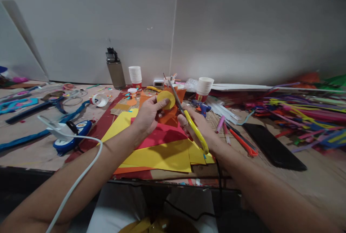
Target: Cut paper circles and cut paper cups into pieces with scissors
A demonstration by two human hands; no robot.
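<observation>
Between the thumb and fingers of my left hand (149, 115) is a round yellow paper disc (168, 98), held up over the table. My right hand (195, 120) grips a pair of scissors with yellow handles (195, 129), their blades pointing up and away, close to the disc's right edge. Whether the blades touch the disc I cannot tell. Below both hands lie sheets of yellow paper (159, 159) and a red sheet (164, 135). Orange paper (173, 118) shows behind my fingers.
Stacked paper cups (135, 76) and a bottle (116, 69) stand at the back, with another cup stack (204, 87) to the right. A phone (274, 146), orange-handled scissors (243, 143) and pipe cleaners (308, 117) lie right. A white cable (86, 171) crosses over my left forearm.
</observation>
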